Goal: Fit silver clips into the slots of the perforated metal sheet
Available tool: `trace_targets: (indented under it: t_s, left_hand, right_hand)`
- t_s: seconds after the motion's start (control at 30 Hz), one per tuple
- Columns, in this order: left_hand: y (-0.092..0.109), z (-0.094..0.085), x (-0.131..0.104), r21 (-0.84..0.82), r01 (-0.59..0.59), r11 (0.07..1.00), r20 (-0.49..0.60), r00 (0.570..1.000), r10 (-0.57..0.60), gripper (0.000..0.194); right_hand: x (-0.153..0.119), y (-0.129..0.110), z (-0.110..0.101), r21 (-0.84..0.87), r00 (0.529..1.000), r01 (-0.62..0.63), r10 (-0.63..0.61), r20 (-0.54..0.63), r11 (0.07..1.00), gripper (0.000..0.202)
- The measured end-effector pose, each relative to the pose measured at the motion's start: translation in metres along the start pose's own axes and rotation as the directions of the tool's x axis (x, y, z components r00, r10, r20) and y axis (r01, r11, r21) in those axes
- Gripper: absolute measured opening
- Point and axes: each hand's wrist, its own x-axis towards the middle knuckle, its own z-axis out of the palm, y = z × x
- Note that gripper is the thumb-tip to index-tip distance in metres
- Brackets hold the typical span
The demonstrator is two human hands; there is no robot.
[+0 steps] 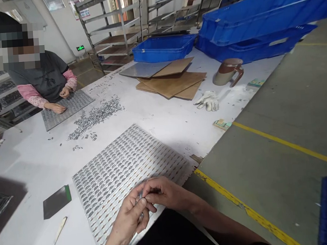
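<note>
Two hands, fingers pinching a grey piece over a panel, littered white table, blue crates, metal racks.

The tray looks glossy, metallic; beyond it lie shiny metal pieces, matt boards, a smooth plastic bin.

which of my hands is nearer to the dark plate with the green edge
Left. Your left hand is to the right of the dark plate; your right hand is farther right.
</note>
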Motion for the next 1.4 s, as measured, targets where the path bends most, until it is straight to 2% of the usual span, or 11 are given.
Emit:
trace_targets:
  t_s: [0.1,0.17,0.33,0.5,0.6,0.8,0.97,1.13,1.23,1.3,1.4]
  left_hand:
    - [-0.003,-0.001,-0.002,-0.018,0.005,1.000,-0.053,0.999,-0.006,0.056]
    - [-0.006,-0.002,-0.005,-0.023,0.025,0.999,-0.098,0.995,-0.027,0.058]
    - [-0.014,-0.003,-0.009,0.127,0.035,0.991,-0.200,0.980,-0.008,0.054]
    - [-0.021,0.001,-0.009,-0.019,-0.005,1.000,-0.299,0.954,-0.001,0.030]
    - [-0.026,0.004,-0.010,-0.134,0.012,0.991,-0.351,0.935,-0.059,0.025]
    - [-0.018,0.010,-0.013,-0.310,0.052,0.949,-0.413,0.892,-0.184,0.031]
    - [-0.018,0.007,-0.007,-0.175,-0.059,0.983,-0.321,0.947,-0.001,0.031]
    - [-0.031,0.001,-0.003,-0.100,-0.072,0.992,-0.322,0.946,0.036,0.031]
    - [-0.031,0.002,-0.005,-0.097,-0.067,0.993,-0.316,0.948,0.033,0.030]
    - [-0.027,0.003,-0.007,-0.141,-0.070,0.988,-0.346,0.938,0.017,0.029]
    - [-0.022,0.002,-0.010,-0.264,-0.089,0.960,-0.436,0.899,-0.037,0.027]
  right_hand:
    - [0.002,0.001,0.001,-0.127,1.000,0.003,-0.004,-0.001,0.992,0.017]
    - [0.003,0.001,0.002,-0.305,0.998,0.053,-0.057,-0.007,0.951,0.014]
    - [0.000,0.000,0.013,-0.727,0.995,0.010,-0.078,-0.060,0.687,0.009]
    - [-0.004,-0.002,0.032,-0.875,0.991,0.093,-0.130,0.035,0.474,0.012]
    - [-0.007,-0.003,0.041,-0.900,0.990,0.095,-0.133,0.041,0.426,0.012]
    - [-0.013,-0.007,0.029,-0.850,0.987,0.103,-0.156,0.025,0.517,0.023]
    - [-0.019,-0.003,0.016,-0.772,0.975,0.062,-0.203,-0.088,0.633,0.025]
    - [-0.017,-0.002,0.028,-0.701,0.977,-0.102,-0.061,-0.204,0.706,0.016]
    - [-0.014,-0.003,0.031,-0.585,0.975,-0.143,0.014,-0.220,0.798,0.011]
    - [-0.012,-0.001,0.026,-0.471,0.971,-0.154,0.046,-0.233,0.868,0.003]
    - [-0.004,0.006,0.002,-0.353,0.952,-0.190,0.084,-0.294,0.916,0.011]
